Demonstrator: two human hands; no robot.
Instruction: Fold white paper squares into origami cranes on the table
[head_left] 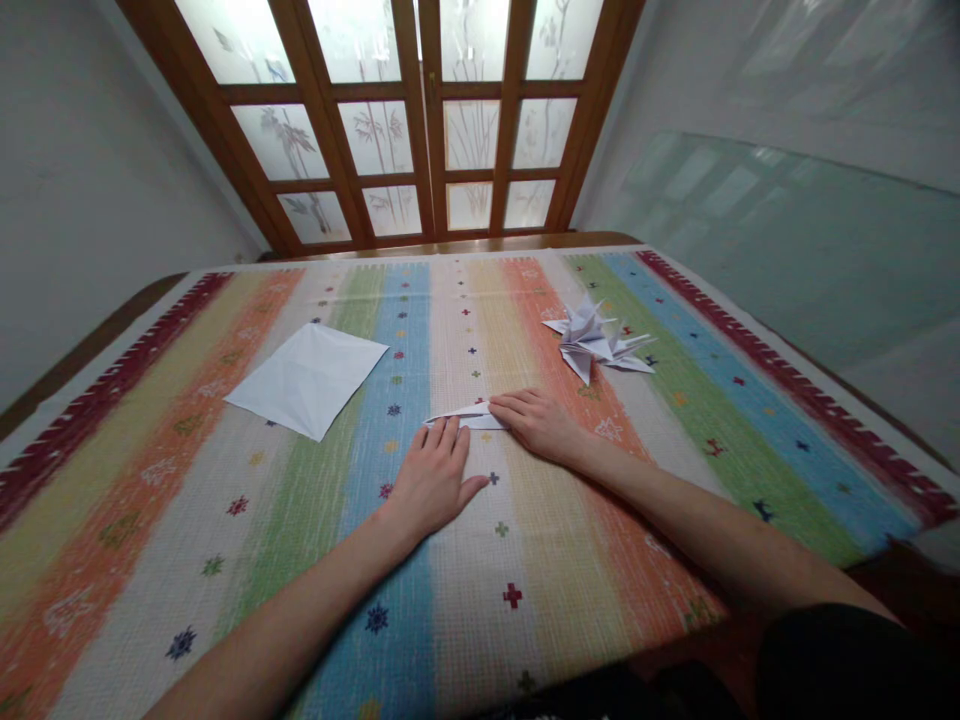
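A narrow piece of folded white paper lies flat on the tablecloth between my hands. My left hand rests palm down, its outstretched fingertips pressing on the paper's left part and its thumb spread to the right. Over the paper's right end lies my right hand, flat with fingers pointing left. Both hands are open; the paper beneath the right fingers is hidden. Farther left sits a sheet of white paper with crease lines. Several folded paper cranes are clustered beyond my right hand.
A striped, multicoloured cloth covers the table. Wooden doors with frosted panes stand beyond the far edge. A greenish glass panel leans along the right wall.
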